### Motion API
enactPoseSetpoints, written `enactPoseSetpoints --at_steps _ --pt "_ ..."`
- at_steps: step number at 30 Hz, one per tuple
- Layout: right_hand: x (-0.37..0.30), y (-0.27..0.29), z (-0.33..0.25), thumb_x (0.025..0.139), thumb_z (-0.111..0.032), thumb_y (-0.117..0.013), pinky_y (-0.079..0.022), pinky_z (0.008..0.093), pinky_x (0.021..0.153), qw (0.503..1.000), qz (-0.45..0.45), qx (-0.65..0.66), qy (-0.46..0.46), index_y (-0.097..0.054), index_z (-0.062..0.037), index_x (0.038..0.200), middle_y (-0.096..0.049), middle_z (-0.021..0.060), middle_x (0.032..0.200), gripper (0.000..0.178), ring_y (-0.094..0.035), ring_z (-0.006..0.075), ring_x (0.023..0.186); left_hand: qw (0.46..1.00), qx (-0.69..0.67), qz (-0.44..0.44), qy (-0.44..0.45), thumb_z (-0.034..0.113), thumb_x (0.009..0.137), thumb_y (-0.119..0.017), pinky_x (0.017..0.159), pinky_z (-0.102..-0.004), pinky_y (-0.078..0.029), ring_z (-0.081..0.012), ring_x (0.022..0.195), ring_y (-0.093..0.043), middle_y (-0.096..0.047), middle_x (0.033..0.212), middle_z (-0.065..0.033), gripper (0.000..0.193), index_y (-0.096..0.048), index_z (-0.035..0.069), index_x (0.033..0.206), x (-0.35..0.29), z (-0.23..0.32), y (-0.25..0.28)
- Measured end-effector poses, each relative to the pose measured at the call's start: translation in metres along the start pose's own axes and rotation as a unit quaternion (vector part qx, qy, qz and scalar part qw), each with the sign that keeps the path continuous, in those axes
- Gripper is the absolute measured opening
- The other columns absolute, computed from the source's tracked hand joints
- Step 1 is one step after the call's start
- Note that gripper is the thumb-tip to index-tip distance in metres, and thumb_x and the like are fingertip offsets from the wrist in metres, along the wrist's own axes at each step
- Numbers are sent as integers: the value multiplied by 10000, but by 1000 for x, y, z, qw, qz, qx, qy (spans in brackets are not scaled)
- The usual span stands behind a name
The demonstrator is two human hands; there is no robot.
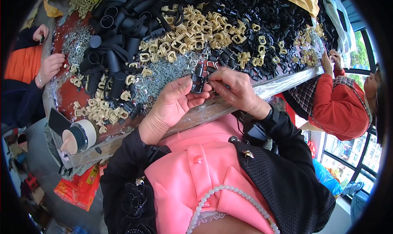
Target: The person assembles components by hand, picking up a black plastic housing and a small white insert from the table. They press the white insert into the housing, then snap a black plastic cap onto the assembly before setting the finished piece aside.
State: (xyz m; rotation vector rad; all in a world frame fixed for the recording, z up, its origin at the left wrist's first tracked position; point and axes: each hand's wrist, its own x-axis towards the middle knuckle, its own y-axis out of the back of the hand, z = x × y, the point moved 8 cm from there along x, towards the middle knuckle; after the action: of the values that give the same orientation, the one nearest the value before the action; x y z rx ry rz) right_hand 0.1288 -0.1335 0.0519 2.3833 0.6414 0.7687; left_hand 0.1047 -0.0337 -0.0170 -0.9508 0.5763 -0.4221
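Observation:
Above the table's near edge, my left hand (168, 102) is closed on a small black plastic part (199, 81), held upright between thumb and fingers. My right hand (238, 88) meets it from the right with thumb and forefinger pinched at its side; whatever sits in that pinch is too small to make out. Just beyond my hands lies a heap of small silver metal pieces (157, 76). Behind it rises a pile of beige plastic rings (180, 35), with black plastic parts (262, 19) spread to the right.
Black tubes (114, 62) are heaped at the left. A lidded cup (82, 135) and a dark flat device (59, 121) stand at the left corner. The wooden table edge (286, 80) runs before me. Co-workers' hands are at the left (51, 68) and right (327, 63).

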Motion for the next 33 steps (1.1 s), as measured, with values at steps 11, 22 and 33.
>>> enactPoseSetpoints --at_steps 11,22,33 --pt "6 0 6 780 -67 -537 -371 236 611 975 11 204 -87 -482 -28 762 -455 49 745 70 -439 141 695 998 21 62 0 133 798 -535 647 -197 -474 -171 787 -587 -576 908 -81 251 -503 19 1020 -1 -1 -2" --pt "1 8 -25 691 -9 -576 -392 295 615 999 27 -37 -28 -490 -23 765 -453 97 783 114 -470 246 715 995 62 74 2 166 788 -552 618 -203 -492 -183 758 -598 -589 851 -73 222 -531 12 946 -4 -7 -3" --pt "-5 -1 -27 640 -8 -608 -386 287 579 995 2 -102 22 -492 -26 753 -446 91 761 163 -460 250 680 989 135 65 8 155 805 -532 661 -206 -466 -137 787 -579 -571 919 -63 249 -523 -8 993 -4 -10 -3"
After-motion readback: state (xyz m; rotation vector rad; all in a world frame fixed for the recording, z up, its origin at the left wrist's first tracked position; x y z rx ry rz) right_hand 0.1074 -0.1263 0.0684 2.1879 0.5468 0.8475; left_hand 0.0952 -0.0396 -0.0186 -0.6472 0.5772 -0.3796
